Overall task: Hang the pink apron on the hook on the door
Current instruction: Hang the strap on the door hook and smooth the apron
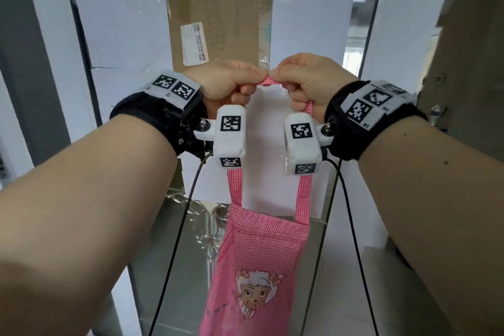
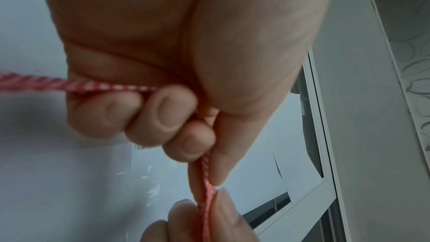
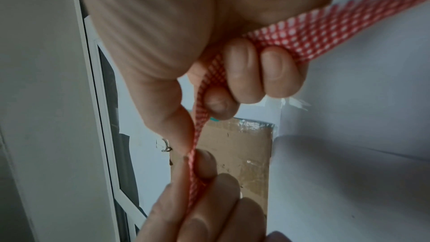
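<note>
Pink apron (image 1: 253,275): checked fabric with a cartoon sheep print, hanging free in the air below both hands, in front of the door's white panel (image 1: 122,8). Neck strap (image 1: 268,81): looped upward, its top stretched short between the two hands. Left hand (image 1: 229,82): fingers curled round the strap, thumb pinching it. Right hand (image 1: 305,80): same grip, fingertips meeting the left's. Cardboard strip (image 1: 215,8): taped upright on the door behind the hands. Hook (image 3: 166,147): small, metal, beside the cardboard's edge.
</note>
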